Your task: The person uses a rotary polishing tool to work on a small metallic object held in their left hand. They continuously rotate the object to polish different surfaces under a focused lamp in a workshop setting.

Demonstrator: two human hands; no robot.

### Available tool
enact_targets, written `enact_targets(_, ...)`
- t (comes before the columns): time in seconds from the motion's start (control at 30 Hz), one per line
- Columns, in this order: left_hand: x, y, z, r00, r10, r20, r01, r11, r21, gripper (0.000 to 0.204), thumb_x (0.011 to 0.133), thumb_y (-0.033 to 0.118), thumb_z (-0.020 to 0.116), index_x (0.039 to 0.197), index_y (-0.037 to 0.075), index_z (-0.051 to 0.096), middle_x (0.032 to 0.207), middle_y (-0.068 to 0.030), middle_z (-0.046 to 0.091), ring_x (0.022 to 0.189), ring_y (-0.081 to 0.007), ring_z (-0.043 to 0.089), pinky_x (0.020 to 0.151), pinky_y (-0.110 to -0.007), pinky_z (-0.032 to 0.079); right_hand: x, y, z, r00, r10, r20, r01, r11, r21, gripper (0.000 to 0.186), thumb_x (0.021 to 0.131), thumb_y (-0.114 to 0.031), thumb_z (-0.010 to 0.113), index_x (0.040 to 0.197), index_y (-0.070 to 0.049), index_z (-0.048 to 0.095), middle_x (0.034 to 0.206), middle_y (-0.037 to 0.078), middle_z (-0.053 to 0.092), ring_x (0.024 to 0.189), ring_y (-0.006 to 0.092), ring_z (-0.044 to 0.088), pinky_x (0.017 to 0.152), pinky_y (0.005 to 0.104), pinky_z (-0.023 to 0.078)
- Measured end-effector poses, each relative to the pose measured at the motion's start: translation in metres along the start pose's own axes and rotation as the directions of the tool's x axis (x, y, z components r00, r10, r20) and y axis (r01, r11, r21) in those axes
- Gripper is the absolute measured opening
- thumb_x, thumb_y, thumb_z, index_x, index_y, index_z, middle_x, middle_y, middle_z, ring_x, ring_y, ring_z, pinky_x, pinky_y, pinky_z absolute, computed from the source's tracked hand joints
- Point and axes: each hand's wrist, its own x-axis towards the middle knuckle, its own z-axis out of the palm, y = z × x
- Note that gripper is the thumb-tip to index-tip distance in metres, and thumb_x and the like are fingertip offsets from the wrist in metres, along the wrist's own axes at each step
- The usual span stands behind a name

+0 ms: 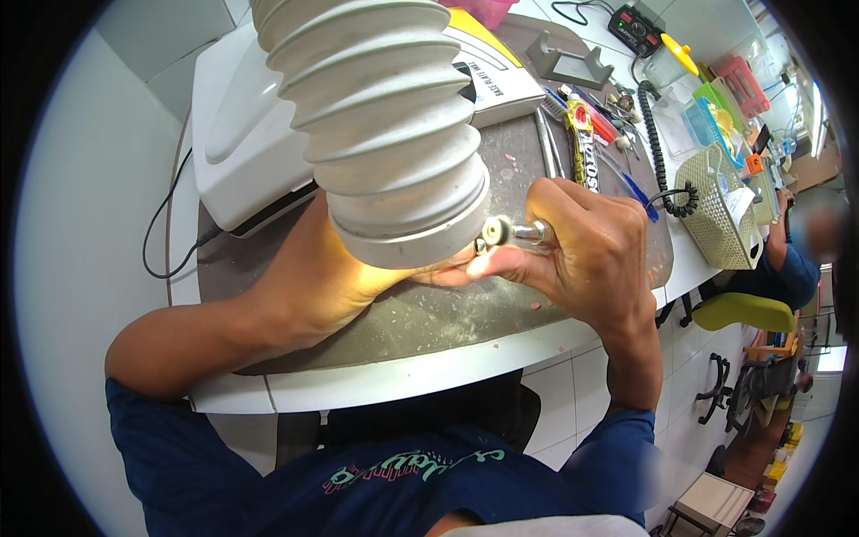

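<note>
My right hand [586, 246] is closed around a silver rotary handpiece [534, 234], its shaft pointing left. A small round polishing wheel [497, 231] sits at the handpiece's tip. My left hand [358, 268] reaches in from the left, mostly covered by a wide ribbed white hose [394, 134]. Only its fingertips show past the hose's mouth, pressed together close to my right thumb. Beside the wheel, at those fingertips, is a tiny shiny piece [480, 246], too small to name. Bright light falls on both hands.
A white machine [250, 134] with a black cord stands at the left, a cardboard box [501, 85] behind the hose. Pens, brushes and a yellow tube [583, 148] lie at the right, near a coiled black cable [653, 134] and a plastic basket [720, 210]. Another person [787, 246] sits far right.
</note>
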Motion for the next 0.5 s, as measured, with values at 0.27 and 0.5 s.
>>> enact_targets(0.27, 0.000, -0.010, 0.001, 0.997, 0.057, -0.047, -0.060, 0.995, -0.078, 0.024, 0.090, 0.007, 0.068, 0.111, 0.001, 0.058, 0.096, -0.0059, 0.061, 0.089, -0.0130, 0.060, 0.077, -0.027, 0.050, 0.002, -0.003, -0.003, 1.000, -0.014, -0.016, 0.014, 1.000, 0.015, 0.061, 0.065, -0.062, 0.076, 0.063, -0.007, 0.049, 0.051, 0.002, 0.045, 0.038, 0.0158, 0.046, 0.037, 0.0301, 0.037)
enact_targets(0.5, -0.004, -0.002, 0.006, 0.996, -0.089, 0.026, 0.092, 0.961, -0.259, 0.029, 0.087, 0.010, 0.072, 0.111, 0.000, 0.061, 0.101, -0.0069, 0.066, 0.093, -0.0126, 0.063, 0.081, -0.026, 0.053, 0.000, -0.002, -0.001, 1.000, 0.014, -0.021, -0.014, 1.000, -0.016, 0.062, 0.065, -0.063, 0.075, 0.063, -0.008, 0.048, 0.050, 0.001, 0.044, 0.037, 0.0150, 0.044, 0.037, 0.0296, 0.035)
